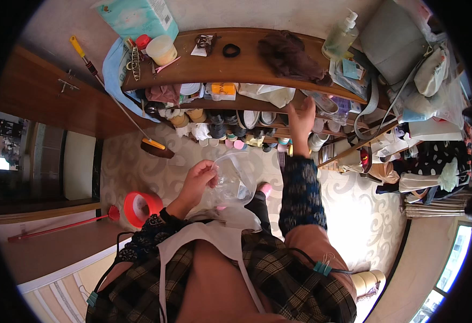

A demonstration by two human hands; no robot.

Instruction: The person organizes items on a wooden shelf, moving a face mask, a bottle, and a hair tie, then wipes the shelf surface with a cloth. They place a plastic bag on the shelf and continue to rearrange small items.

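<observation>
In front of my body, my left hand grips the edge of a clear plastic bag with its fingers closed. The bag hangs partly opened out, and something small and pale shows through it. My right hand is stretched forward to the shelf under the cabinet top, its fingers apart and nothing visible in them. Close to it lie a white cloth bag on the left and a clear plastic package on the right. Above the hand, a dark brown cloth is draped over the wooden cabinet top.
Shoes fill the racks below. A pump bottle and a lidded tub stand on top. A broom leans at the left, above a red bucket on the floor. Bags and clothes crowd the right side.
</observation>
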